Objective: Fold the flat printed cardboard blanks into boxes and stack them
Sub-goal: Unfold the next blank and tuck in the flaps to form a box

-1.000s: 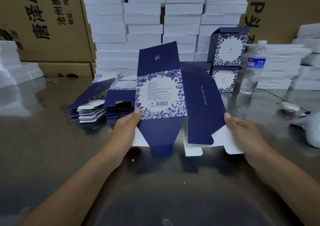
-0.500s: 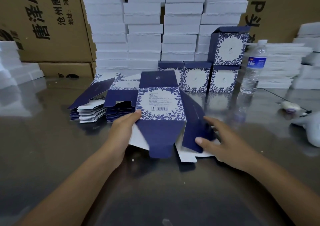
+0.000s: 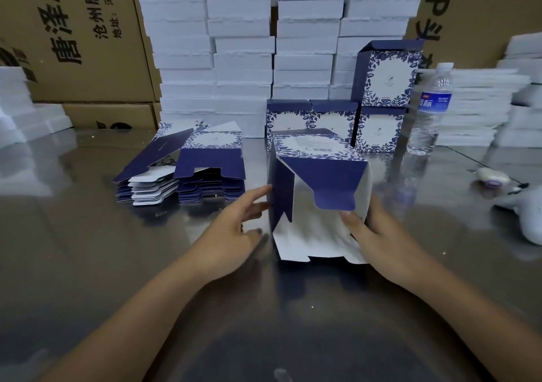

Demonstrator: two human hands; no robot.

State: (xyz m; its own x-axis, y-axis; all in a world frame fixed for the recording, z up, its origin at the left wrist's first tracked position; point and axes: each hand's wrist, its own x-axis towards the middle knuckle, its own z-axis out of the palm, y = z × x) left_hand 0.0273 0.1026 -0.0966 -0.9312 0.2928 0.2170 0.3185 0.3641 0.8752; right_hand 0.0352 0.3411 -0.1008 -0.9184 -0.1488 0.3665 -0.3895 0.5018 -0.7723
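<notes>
One half-folded box [image 3: 319, 173] lies on its side, open end toward the camera, on the shiny metal bench [image 3: 88, 249], between two hands.

The left hand [image 3: 234, 229] is spread, straight fingertips at the navy side flap. The right hand [image 3: 378, 235] pinches the right wall, thumb on the white, motion-blurred inside, fingers hidden behind. Four finished boxes [image 3: 378, 131] stand behind: three in a row, one stacked on the rightmost. Two piles of flat blanks [image 3: 211, 173] lie left, too many to count. One clear plastic bottle [image 3: 431, 109] stands right.
</notes>
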